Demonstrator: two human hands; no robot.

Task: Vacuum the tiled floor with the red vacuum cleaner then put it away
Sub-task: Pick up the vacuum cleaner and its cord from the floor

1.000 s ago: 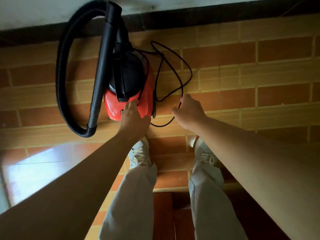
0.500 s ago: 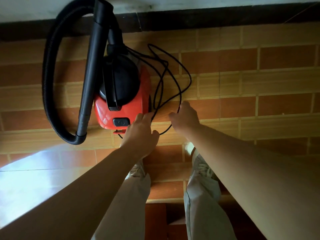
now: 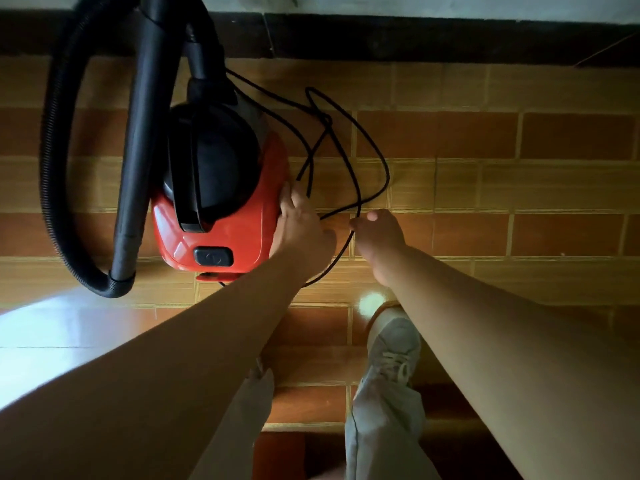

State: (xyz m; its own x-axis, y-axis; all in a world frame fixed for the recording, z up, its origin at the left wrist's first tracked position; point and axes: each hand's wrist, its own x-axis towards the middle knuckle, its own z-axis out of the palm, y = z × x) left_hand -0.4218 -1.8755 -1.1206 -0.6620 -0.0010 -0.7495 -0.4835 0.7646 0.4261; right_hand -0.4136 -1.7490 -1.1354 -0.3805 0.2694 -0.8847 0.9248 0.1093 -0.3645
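The tiled floor (image 3: 540, 188) is laid in long courses of brick-shaped tiles. Reddish-brown rows are alternated with paler tan rows, and pale grout lines (image 3: 516, 135) are seen between them. A dark skirting band (image 3: 433, 39) is taken as landmark. It is run along the far edge of the floor, and one vertical joint is noted in it. Beyond the skirting band, a strip of pale, scuffed wall (image 3: 433, 6) is seen. Well away from it, toward the near left, a large bright patch of light (image 3: 52, 337) is reflected off glossy tiles. A small glare spot (image 3: 372, 301) is noted nearer the middle. Tiles farthest from the skirting band, lower right, are left in deep shadow.
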